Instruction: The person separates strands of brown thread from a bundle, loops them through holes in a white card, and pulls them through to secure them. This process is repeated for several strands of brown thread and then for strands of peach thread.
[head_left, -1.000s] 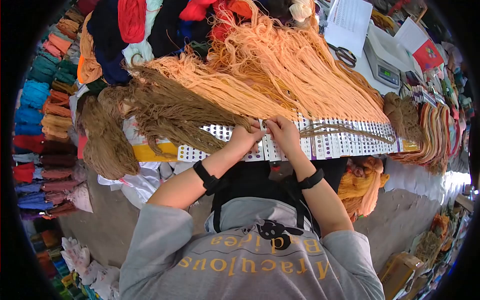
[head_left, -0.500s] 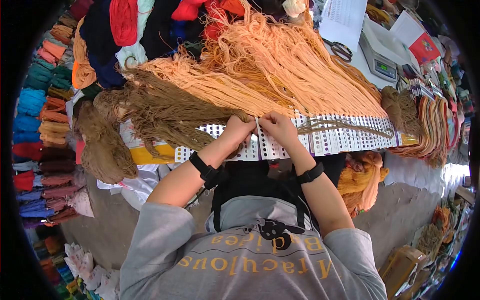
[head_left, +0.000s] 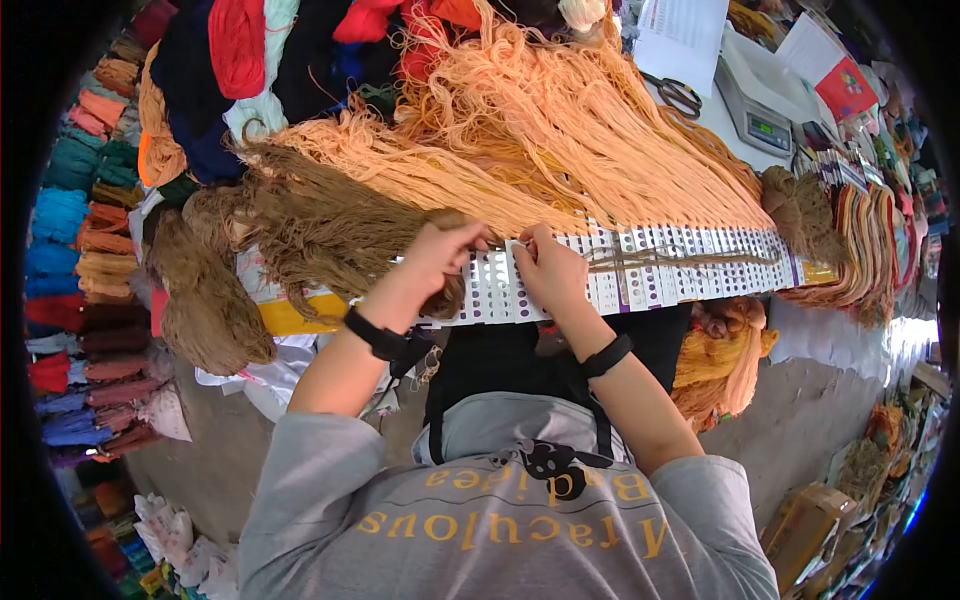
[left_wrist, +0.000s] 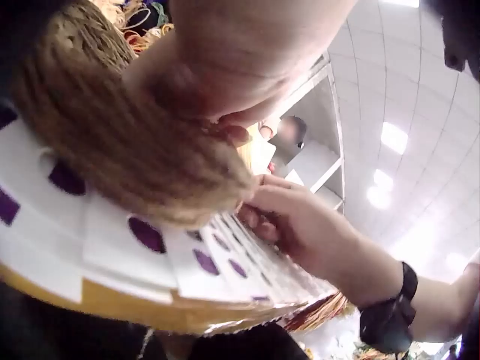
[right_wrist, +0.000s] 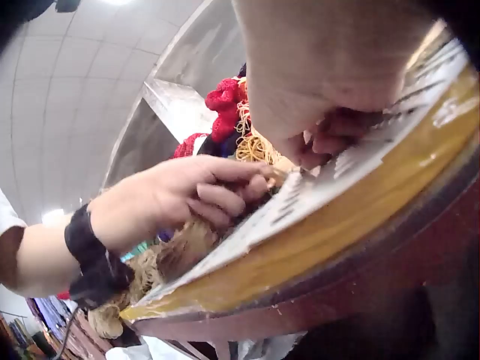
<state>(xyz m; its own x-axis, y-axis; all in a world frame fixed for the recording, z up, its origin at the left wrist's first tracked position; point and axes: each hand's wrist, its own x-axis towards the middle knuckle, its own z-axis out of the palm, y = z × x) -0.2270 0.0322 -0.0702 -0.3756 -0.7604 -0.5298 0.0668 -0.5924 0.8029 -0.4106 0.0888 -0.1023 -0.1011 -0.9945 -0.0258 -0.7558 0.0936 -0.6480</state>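
White cards (head_left: 490,295) punched with rows of holes lie along the table's front edge. Over their left part spreads a bundle of brown yarn (head_left: 335,225). My left hand (head_left: 432,255) holds this yarn with curled fingers, its forefinger pointing right over the cards. In the left wrist view the brown yarn (left_wrist: 135,142) hangs thick beneath that hand. At the upper edge of a card, my right hand (head_left: 555,272) pinches with thumb and fingertips. Peach yarn (head_left: 600,140) fans out behind the cards, its ends reaching their holes. Thin brown strands (head_left: 690,258) lie across the cards on the right.
Scissors (head_left: 675,97) and a digital scale (head_left: 755,110) sit at the back right, beside printed sheets (head_left: 680,40). A brown skein (head_left: 205,290) hangs over the table's left end. Red yarn (head_left: 238,50) is heaped at the back. Coloured yarn bundles line the far left.
My left hand has drawn away from the right hand, moving left with the brown yarn. My right hand stays at the card edge. The head view has shifted slightly.
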